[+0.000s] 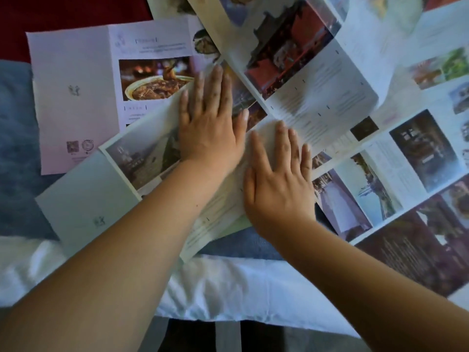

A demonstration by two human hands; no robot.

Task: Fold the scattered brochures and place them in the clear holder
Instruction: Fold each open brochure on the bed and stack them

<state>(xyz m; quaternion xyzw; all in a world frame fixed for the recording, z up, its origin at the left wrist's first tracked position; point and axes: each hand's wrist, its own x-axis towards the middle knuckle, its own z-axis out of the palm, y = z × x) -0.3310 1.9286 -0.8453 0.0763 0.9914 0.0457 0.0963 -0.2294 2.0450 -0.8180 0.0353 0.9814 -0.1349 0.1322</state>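
Both flat hands, left (208, 130) beside right (276, 184), press one brochure (142, 158) (print unreadable).

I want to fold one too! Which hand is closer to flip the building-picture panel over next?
Left, probably. The left hand lies flat on the folded brochure, its wrist right beside the building-picture panel. The right hand presses the paper farther from it, so it could pin the fold.

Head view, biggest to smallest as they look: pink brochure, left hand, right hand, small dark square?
1. pink brochure, though partly covered.
2. left hand and right hand: about alike, not ranked.
3. small dark square, clearly the smallest.
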